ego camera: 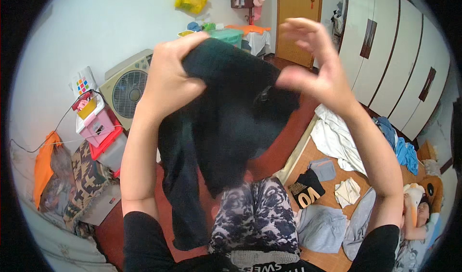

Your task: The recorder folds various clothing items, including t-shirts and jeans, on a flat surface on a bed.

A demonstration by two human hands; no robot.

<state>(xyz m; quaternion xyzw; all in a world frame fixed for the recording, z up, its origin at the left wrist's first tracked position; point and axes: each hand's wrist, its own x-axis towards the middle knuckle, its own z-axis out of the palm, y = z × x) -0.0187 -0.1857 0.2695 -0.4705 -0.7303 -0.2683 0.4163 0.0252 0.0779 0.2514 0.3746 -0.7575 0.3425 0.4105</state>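
Observation:
Black trousers hang in front of me, with one leg dropping towards the floor. My left hand grips their upper left edge, thumb in front and fingers behind. At the right side my right hand is blurred, its thumb and fingers spread wide. The thumb overlaps the cloth's right edge; whether it touches is unclear. Below are my legs in patterned trousers. On the bed to the right are a folded black garment with print, grey shorts and a small cream cloth.
A person lies at the far right with a plush toy. White cloth and blue clothes are on the bed near a wardrobe. At left stand a box fan and a pink storage box.

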